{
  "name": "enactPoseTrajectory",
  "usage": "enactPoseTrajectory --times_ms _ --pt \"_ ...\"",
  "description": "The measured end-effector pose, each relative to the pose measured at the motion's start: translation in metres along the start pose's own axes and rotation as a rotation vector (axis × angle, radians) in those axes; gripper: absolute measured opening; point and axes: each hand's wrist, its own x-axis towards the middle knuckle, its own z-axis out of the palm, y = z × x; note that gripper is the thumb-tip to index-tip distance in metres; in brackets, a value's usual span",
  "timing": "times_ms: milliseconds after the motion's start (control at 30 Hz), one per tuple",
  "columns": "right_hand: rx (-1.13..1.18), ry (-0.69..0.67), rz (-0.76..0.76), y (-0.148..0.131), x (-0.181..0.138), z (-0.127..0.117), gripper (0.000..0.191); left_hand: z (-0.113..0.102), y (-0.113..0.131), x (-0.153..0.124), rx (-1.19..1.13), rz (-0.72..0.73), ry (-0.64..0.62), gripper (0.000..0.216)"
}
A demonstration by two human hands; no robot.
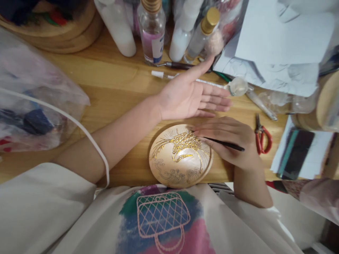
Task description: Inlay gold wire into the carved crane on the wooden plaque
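My left hand (189, 93) lies palm up above the round board, fingers stretched out and thumb spread, with nothing in it. In my right hand (227, 141) is a slim black tool that looks like tweezers (230, 144); its tip meets the board's upper right part. The pale round board (165, 160) sits near the table's front edge. On it is a crane of gold wire (185, 143), with printed lines of wings, clouds and waves. Gold wire covers much of the body, neck and beak; the right wing's lines are partly under my right hand.
Red-handled pliers (262, 139) lie right of my right hand. Behind are a white-capped pen (158, 74), a small clear cup (237, 86), bottles (152, 38) and paper sheets (283, 42). A white cable (87, 132) crosses my left forearm; a plastic bag (39, 84) lies left.
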Motion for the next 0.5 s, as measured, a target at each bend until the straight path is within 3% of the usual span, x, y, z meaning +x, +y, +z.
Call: enactPoseTrajectory --times_ms 500 --pt "0.332 0.166 0.115 0.0031 -0.0018 0.0008 0.017 0.0012 -0.0066 -0.0015 0.049 0.072 0.01 0.063"
